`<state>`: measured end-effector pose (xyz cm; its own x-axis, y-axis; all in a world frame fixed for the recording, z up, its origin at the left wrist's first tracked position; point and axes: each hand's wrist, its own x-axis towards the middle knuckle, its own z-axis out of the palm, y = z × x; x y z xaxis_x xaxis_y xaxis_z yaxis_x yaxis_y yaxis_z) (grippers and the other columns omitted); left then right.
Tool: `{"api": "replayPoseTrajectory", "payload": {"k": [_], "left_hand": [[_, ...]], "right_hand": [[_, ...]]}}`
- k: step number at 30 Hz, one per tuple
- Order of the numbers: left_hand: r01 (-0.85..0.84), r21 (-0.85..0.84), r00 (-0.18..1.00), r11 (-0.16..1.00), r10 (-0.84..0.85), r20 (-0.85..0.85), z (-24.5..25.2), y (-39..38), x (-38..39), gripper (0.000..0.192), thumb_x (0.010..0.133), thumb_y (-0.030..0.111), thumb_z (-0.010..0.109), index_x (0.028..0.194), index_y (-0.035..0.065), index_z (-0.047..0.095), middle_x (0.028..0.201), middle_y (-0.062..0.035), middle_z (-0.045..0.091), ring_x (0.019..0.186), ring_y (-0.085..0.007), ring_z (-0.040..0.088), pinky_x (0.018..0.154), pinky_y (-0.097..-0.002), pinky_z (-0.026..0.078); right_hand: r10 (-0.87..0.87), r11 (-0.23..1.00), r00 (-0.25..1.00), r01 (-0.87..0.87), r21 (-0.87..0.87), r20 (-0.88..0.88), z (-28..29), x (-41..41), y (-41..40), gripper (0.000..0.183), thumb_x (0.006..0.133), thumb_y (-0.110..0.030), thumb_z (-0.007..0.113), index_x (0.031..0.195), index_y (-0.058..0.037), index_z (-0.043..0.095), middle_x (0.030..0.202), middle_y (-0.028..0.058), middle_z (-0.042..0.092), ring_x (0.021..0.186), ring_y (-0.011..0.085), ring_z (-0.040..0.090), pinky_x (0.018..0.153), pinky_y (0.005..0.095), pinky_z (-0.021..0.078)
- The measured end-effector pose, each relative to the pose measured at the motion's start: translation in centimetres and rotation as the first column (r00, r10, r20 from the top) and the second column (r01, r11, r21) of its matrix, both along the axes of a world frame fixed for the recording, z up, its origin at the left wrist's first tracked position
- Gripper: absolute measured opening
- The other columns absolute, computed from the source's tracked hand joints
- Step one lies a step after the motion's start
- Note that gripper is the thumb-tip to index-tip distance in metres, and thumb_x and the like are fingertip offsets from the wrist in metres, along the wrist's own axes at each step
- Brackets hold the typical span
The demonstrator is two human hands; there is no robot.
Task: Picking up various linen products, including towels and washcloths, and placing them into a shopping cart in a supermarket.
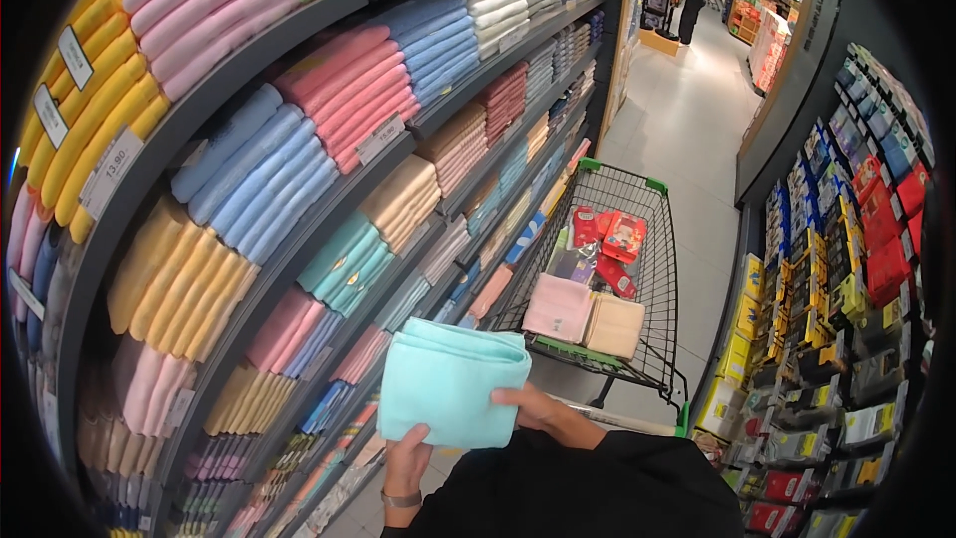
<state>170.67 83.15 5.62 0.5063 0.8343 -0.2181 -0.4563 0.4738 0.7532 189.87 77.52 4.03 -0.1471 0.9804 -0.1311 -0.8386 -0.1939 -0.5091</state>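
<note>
A folded mint-green towel (452, 388) is held up in front of me, its layered fold edge at the top. My left hand (408, 459) grips the towel's lower left edge, thumb on the near face, with a band around the wrist. At the right side my right hand (529, 407) pinches it, and most of those fingers are hidden behind the cloth. Just beyond stands a wire shopping cart (665, 299). In it lie a folded pink towel (556, 306), a folded beige towel (615, 325) and several red packages (624, 235).
Shelves (299, 235) of stacked folded towels line the left side. Hanging packaged goods (814, 299) cover the right-hand display, close to the cart. The tiled aisle floor (657, 112) runs ahead, where a person (694, 0) in dark clothes stands far off.
</note>
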Motion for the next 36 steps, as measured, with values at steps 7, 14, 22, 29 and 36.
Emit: {"api": "replayPoseTrajectory", "payload": {"k": [7,14,22,29,36], "left_hand": [[-0.122,-0.039,0.985,0.992,0.116,-0.125,0.2,-0.3,1.2,0.053,0.072,-0.002,0.052,0.121,0.0038,0.032,0.117,-0.009,0.041,0.107,-0.0245,0.041,0.088,-0.0383,0.036],[-0.026,0.091,0.999,0.996,0.023,0.04,0.4,1.5,-2.7,0.063,0.069,0.02,0.06,0.121,-0.0004,0.03,0.116,-0.0117,0.042,0.106,-0.0239,0.043,0.089,-0.0375,0.035],[0.268,0.167,0.945,0.949,-0.226,-0.235,1.7,2.1,-2.6,0.063,0.066,0.017,0.066,0.117,-0.0037,0.036,0.11,-0.0112,0.048,0.099,-0.0195,0.048,0.084,-0.0303,0.039],[0.312,0.4,0.888,0.862,-0.115,-0.444,2.3,1.8,-0.7,0.057,0.071,0.007,0.062,0.119,-0.0037,0.033,0.111,-0.0105,0.046,0.103,-0.0166,0.043,0.087,-0.0292,0.034],[0.032,0.402,0.873,0.915,0.17,-0.457,2.9,2.5,1.1,0.038,0.074,0.005,0.057,0.108,-0.0034,0.042,0.1,-0.009,0.052,0.089,-0.0142,0.05,0.078,-0.026,0.04]], "right_hand": [[-0.157,0.987,0.959,0.157,0.018,0.236,0.9,-0.1,-0.8,0.06,0.073,-0.01,0.061,0.123,-0.0011,0.029,0.118,0.01,0.041,0.11,0.0207,0.039,0.091,0.0337,0.0323],[-0.127,0.987,0.984,0.139,-0.087,0.129,0.4,0.0,-0.1,0.065,0.064,-0.003,0.065,0.12,-0.0008,0.033,0.116,0.0093,0.044,0.108,0.0231,0.04,0.092,0.0368,0.032],[0.003,0.998,0.891,-0.029,0.051,0.453,1.6,0.6,-0.4,0.047,0.072,-0.008,0.059,0.114,0.002,0.04,0.107,0.0104,0.049,0.099,0.0192,0.046,0.084,0.0313,0.0377],[-0.094,0.971,0.955,0.151,-0.188,0.281,0.8,0.9,0.6,0.036,0.074,-0.009,0.056,0.107,0.0041,0.045,0.098,0.0109,0.053,0.088,0.0178,0.052,0.079,0.0301,0.0418],[-0.105,0.993,0.882,0.117,0.002,0.459,2.4,0.6,-0.2,0.036,0.078,-0.016,0.056,0.107,0.0029,0.046,0.099,0.0084,0.053,0.089,0.0143,0.05,0.078,0.0269,0.0403]]}}
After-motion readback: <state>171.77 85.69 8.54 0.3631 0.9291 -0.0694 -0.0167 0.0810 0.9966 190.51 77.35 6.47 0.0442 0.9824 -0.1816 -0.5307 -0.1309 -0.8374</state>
